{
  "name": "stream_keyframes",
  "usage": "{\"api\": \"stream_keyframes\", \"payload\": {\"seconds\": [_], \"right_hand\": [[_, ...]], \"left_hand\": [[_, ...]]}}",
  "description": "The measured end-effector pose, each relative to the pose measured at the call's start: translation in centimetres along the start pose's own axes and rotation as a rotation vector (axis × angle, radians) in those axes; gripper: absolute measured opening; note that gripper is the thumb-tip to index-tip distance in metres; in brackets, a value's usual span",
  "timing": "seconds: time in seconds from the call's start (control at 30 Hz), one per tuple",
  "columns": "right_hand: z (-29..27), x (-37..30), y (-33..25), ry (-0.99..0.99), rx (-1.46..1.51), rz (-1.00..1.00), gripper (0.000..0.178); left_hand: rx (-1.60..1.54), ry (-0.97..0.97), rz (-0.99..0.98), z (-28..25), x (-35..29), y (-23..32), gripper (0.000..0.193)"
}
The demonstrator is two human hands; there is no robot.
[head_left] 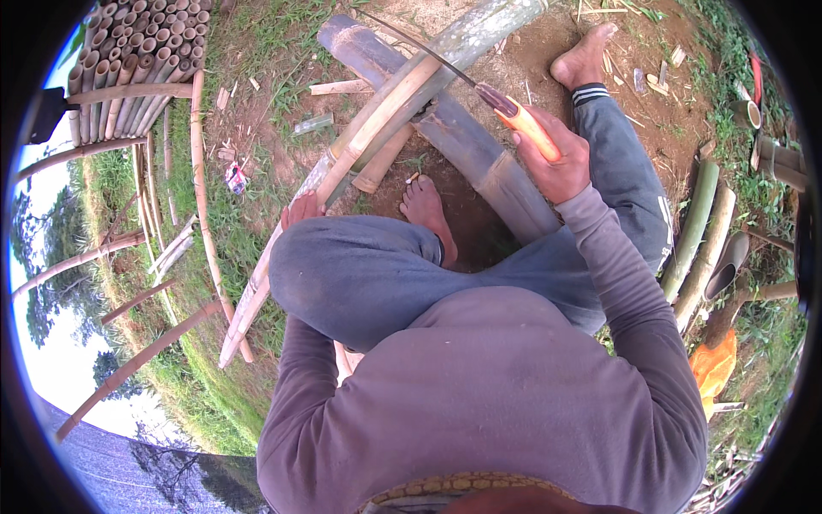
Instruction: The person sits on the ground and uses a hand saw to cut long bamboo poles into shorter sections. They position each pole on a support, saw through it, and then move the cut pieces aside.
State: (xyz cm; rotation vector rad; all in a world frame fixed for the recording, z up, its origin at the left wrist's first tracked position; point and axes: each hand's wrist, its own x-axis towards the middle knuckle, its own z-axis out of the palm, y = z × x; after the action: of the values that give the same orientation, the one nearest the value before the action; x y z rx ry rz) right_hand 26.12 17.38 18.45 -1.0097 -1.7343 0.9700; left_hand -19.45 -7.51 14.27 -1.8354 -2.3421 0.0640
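My right hand (552,154) is wrapped round the orange handle of a long, thin-bladed knife (411,38). Its dark blade points to the upper left, above the crossing bamboo pieces. Beside my bent left knee, my left hand (304,208) is closed over a pale split bamboo strip (377,120), partly hidden by the knee. This strip slants from the lower left up onto a thick grey bamboo pole (462,141), alongside a whitish-green bamboo pole (488,34). The blade passes over the strip's upper end; whether it touches is hard to tell.
Both bare feet rest on the soil, the left foot (425,210) close to the grey pole. Cut bamboo lengths (692,227) lie at the right near an orange cloth (715,368). A rack of stacked bamboo (141,51) and a bamboo fence rail (201,197) stand left.
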Motion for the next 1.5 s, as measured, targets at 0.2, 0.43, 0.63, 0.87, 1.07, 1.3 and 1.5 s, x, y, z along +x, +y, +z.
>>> {"api": "stream_keyframes", "payload": {"seconds": [0.2, 0.43, 0.63, 0.87, 1.07, 1.3, 1.5], "right_hand": [[0.5, 0.0, -0.3, 0.011, -0.073, -0.011, 0.042], [-0.7, -0.2, -1.9, -0.133, -0.036, 0.225, 0.039], [-0.7, -0.4, -1.8, -0.191, 0.067, 0.030, 0.036], [0.8, 0.6, -2.4, -0.070, -0.041, -0.001, 0.028], [0.2, -1.2, -1.5, -0.002, -0.017, 0.071, 0.021], [-6.5, -11.3, -3.5, -0.014, 0.055, 0.184, 0.016], [5.1, 3.2, 1.5, 0.049, 0.059, 0.036, 0.021]], "left_hand": [[0.025, -0.167, -0.145, -0.6, -1.0, 0.8, 0.050], [-0.001, -0.131, -0.120, 1.1, -1.4, 1.8, 0.062], [0.005, 0.090, 0.085, 2.3, 0.6, 4.5, 0.072], [-0.233, -0.209, -0.154, -3.4, 12.3, 9.5, 0.093], [-0.296, -0.250, -0.179, -3.9, 12.9, 9.8, 0.091], [-0.279, -0.233, -0.146, -2.9, 11.9, 8.7, 0.090], [-0.302, -0.257, -0.131, -2.8, 13.1, 9.2, 0.090]]}}
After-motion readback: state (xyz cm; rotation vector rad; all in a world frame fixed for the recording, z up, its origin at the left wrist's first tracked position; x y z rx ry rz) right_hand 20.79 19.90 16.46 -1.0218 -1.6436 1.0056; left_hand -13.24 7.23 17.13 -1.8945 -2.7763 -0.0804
